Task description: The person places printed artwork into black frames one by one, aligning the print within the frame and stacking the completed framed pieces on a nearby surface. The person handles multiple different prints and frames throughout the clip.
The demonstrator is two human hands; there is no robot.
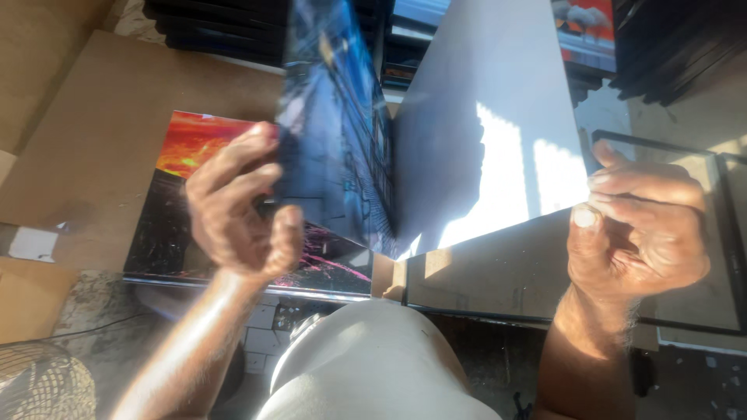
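2 hands are holding up 2 prints
The left hand (237, 206) is pinching the blue print (334, 132); the right hand (634, 225), fingers together, is gripping the white sheet (482, 140).

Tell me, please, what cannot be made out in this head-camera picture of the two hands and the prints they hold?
- Blue print: image motion-blurred; top cut off by the frame edge.
- Red and black print: middle hidden by the left hand.
- White sheet: printed side not shown, glare; right hand pinches its corner.
- Black frame: cut off at the right.
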